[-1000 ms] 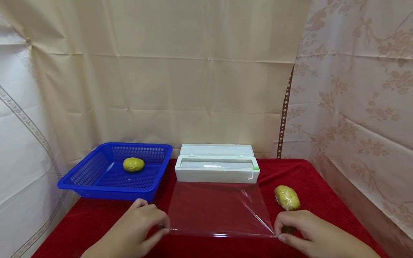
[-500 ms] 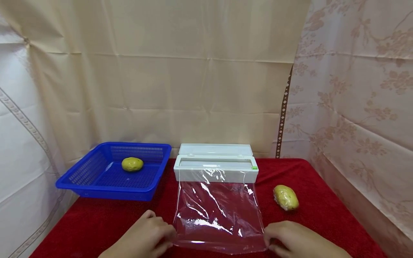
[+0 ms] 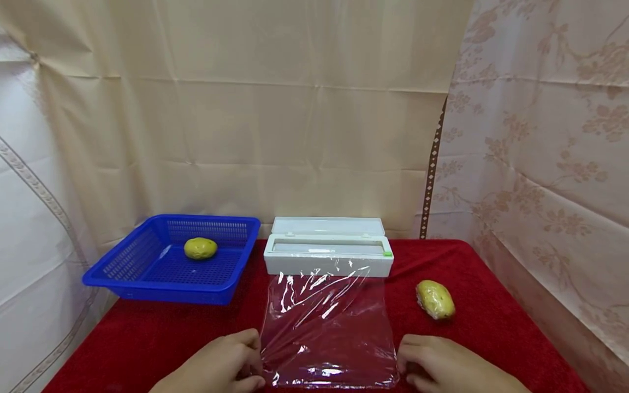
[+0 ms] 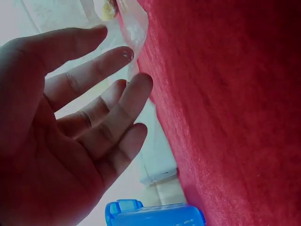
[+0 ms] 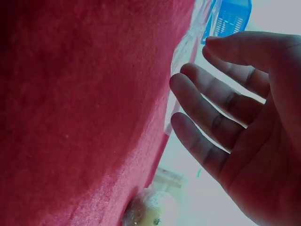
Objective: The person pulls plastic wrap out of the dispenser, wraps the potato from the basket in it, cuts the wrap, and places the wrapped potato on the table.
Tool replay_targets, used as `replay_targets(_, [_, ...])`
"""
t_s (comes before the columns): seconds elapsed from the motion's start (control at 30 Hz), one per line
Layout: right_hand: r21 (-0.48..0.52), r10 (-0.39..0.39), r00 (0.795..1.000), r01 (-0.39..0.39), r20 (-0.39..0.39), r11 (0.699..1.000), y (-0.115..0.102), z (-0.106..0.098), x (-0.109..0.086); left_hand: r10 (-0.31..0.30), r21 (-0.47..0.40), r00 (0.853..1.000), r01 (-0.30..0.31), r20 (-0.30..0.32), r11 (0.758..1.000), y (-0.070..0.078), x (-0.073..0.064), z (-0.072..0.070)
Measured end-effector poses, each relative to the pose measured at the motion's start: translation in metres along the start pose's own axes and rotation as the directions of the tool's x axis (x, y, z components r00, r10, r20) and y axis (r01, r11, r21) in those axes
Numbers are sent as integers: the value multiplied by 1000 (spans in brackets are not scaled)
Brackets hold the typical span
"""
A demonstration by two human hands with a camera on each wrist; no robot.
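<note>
A sheet of clear plastic wrap (image 3: 329,327) lies wrinkled on the red cloth, drawn out from the front of a white wrap dispenser (image 3: 328,266) whose lid is up. At the sheet's near left corner is my left hand (image 3: 223,363), thumb and index finger apart, fingers relaxed. The index fingertip (image 4: 126,54) overlaps the film's edge in the left wrist view. My right hand (image 3: 444,363) is beside the near right corner, its fingers loosely bent and pinching nothing. A film-wrapped potato (image 3: 435,299) rests on the cloth beyond the right hand.
At the back left stands a blue plastic basket (image 3: 236,273) with one unwrapped potato (image 3: 200,248) in it. The red cloth (image 3: 496,316) covers the table, and beige curtains (image 3: 245,120) hang close behind.
Both hands held the film taut by its near corners, then moved nearer and lowered it. The film now lies slack and wrinkled, and the fingers have let go.
</note>
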State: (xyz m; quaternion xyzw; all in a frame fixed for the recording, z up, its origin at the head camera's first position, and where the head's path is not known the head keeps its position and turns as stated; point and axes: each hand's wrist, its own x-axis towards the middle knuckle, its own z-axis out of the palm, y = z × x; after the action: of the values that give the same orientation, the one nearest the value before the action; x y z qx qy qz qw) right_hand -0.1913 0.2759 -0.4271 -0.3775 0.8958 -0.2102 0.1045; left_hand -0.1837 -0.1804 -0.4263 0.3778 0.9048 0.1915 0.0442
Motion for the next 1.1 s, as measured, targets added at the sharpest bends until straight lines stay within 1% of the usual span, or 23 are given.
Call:
replay_targets(0.03, [-14,-2,1000,2,-5,1000,0,0,0,-16,-45,1000,17,4,999,0,0,0])
replay_targets(0.07, [-20,8,1000,-8,-8,1000,0,-1,1,-24,-62,1000,24,1,998,0,0,0])
replay_targets(0.1, [-21,24,1000,-24,-11,1000,-1,-2,1,-33,-75,999,32,-1,997,-1,0,-1])
replay_targets(0.17, [-31,55,998,-55,-26,998,-1,-3,4,-31,-79,999,29,-27,996,-3,1,-3])
replay_targets(0.2, [-53,58,997,-60,-46,997,-1,-3,5,-24,-69,998,20,-49,997,-4,1,-3])
replay_targets(0.23, [-77,57,996,-62,-68,995,-1,-3,8,-3,-40,996,0,-85,999,-6,2,-3])
replay_targets(0.33, [-176,24,983,-56,-180,983,1,-2,18,26,22,982,-22,-186,1000,-13,9,-3])
replay_targets(0.4, [-236,0,968,-61,-250,970,5,0,28,20,57,973,-7,-232,998,-18,17,-2])
replay_targets(0.43, [-253,4,963,-75,-270,965,8,0,34,12,73,970,6,-243,997,-21,22,-2])
replay_targets(0.47, [-275,1,956,-85,-293,958,10,1,40,0,88,969,23,-246,996,-24,27,-1])
replay_targets(0.53, [-303,14,951,-112,-310,947,14,3,50,-16,129,971,48,-240,991,-31,37,1])
replay_targets(0.63, [-327,45,950,-150,-308,933,20,4,62,-27,199,975,72,-220,977,-40,49,4])
replay_targets(0.7, [-324,70,951,-171,-301,930,23,5,66,-43,233,978,91,-204,968,-45,54,6])
replay_targets(0.83, [-327,90,951,-190,-296,926,29,6,68,-74,277,980,124,-185,953,-51,57,8])
replay_targets(0.93, [-337,72,950,-178,-305,924,33,7,67,-78,298,980,132,-185,945,-55,57,8])
replay_targets(1.03, [-323,66,949,-170,-307,931,36,6,66,-75,317,979,134,-190,939,-58,57,8])
replay_targets(1.1, [-296,76,951,-169,-301,940,37,4,65,-76,323,979,135,-188,937,-58,56,8])
